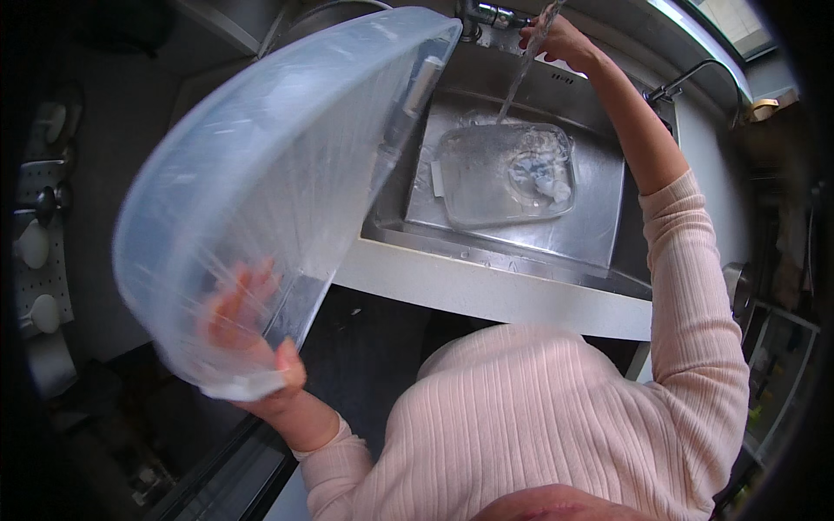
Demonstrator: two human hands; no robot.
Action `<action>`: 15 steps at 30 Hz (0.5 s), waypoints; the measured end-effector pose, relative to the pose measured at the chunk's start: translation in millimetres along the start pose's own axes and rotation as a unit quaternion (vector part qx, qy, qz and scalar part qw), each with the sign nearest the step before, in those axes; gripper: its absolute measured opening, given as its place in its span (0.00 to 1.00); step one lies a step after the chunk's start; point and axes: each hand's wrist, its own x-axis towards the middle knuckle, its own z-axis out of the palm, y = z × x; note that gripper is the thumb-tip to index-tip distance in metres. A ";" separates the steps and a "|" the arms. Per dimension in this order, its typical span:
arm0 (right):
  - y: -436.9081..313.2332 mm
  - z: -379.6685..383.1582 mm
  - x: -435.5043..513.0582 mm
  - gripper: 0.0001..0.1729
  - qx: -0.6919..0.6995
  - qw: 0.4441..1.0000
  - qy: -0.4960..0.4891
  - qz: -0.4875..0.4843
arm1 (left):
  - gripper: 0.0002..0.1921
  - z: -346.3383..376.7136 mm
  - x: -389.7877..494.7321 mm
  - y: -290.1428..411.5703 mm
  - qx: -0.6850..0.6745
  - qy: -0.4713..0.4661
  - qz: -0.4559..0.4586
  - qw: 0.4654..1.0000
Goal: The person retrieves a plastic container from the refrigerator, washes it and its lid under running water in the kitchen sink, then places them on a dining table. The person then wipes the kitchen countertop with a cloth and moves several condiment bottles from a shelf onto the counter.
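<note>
My left hand [251, 332] grips the near edge of a large translucent plastic tub [221, 176], its thumb over the rim and its fingers seen blurred through the wall. The tub is tilted on its side, left of the stainless steel sink [515, 260]. At the sink's back, my right hand [554, 42] is at the chrome faucet [495, 14]; its fingertips are partly hidden by a stream of water [521, 78]. The water falls beside a clear plastic lid or shallow container [482, 189] in the sink, which has a crumpled whitish-blue thing [544, 176] at its right side.
A second, thin curved faucet [664, 91] stands at the sink's back right. The pale counter edge [495, 286] runs between the sink and my body. Utensils hang on a pegboard [55, 260] at the far left. A window is at the top right.
</note>
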 end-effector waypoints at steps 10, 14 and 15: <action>-8.0 26.7 2.4 0.15 -0.154 0.987 0.011 -0.053 | 0.34 -78.5 -76.4 -113.8 -0.483 0.291 -0.179 0.806; 69.1 54.9 -43.6 0.19 -0.112 0.986 -0.098 -0.070 | 0.33 -96.8 -117.1 -195.7 -0.610 0.344 -0.170 0.693; 103.4 72.7 -70.4 0.20 -0.202 0.972 -0.096 -0.063 | 0.32 -93.8 -119.1 -207.7 -0.604 0.382 -0.193 0.672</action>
